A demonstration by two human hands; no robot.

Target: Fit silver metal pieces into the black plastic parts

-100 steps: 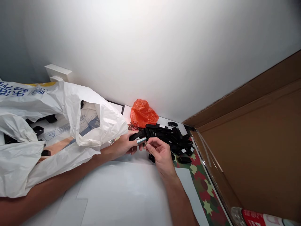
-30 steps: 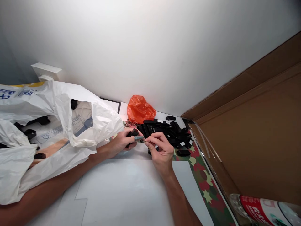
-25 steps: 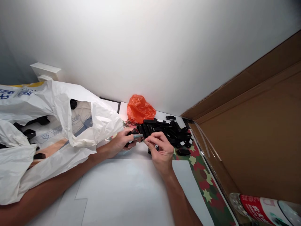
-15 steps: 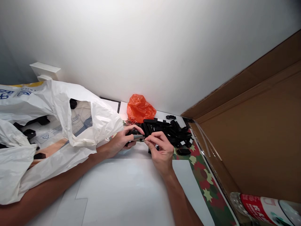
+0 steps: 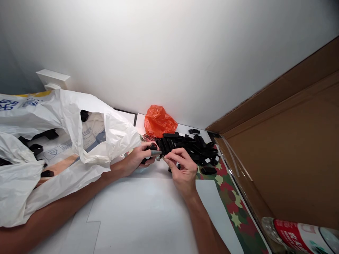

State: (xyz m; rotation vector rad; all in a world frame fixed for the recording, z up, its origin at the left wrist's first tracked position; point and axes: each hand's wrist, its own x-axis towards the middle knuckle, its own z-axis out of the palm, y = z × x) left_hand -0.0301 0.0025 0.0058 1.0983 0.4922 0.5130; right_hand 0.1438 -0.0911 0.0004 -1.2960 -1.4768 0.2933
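My left hand [image 5: 138, 158] is closed round a small black plastic part [image 5: 151, 147], and a grey cap covers one fingertip. My right hand [image 5: 181, 168] meets it from the right, thumb and forefinger pinched on something tiny that I cannot make out, right at the end of that part. Both hands hover over the white tabletop [image 5: 143, 215], just in front of a heap of black plastic parts [image 5: 190, 148].
A crumpled orange bag [image 5: 159, 121] lies against the white wall. A large white plastic bag [image 5: 60, 141] with several black parts inside fills the left. An open cardboard box [image 5: 286, 151] stands at the right, a bottle with a red label [image 5: 293, 236] at its foot. A star-patterned strip [image 5: 233, 208] borders the table.
The hands have stayed together at the same spot, with only small finger shifts on the black part. The view has drifted slightly.
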